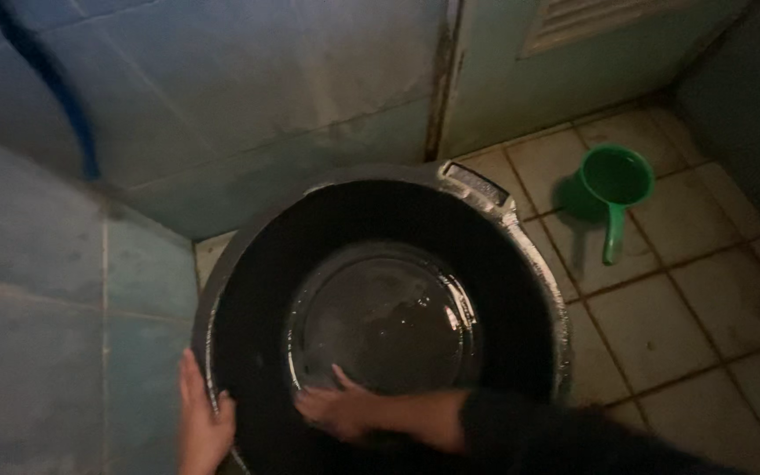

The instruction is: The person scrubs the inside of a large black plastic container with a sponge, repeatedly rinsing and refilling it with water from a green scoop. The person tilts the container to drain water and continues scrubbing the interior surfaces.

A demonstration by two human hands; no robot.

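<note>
Down at the seven o'clock edge, the left hand (202,422) curls its grip over the rim of a big black tub (248,290), fingers outside, thumb hooked inside. Its partner, the right hand (338,410), reaches in from five o'clock in a dark sleeve (521,435), palm down and fingers spread flat on the wet bottom at six o'clock, its grip open and holding nothing. Round and deep, the tub has a shiny grey rim and a glistening circular base. It sits on the tiled floor (714,299) in a corner of blue walls. At two o'clock a green dipper (616,186) lies apart.
</note>
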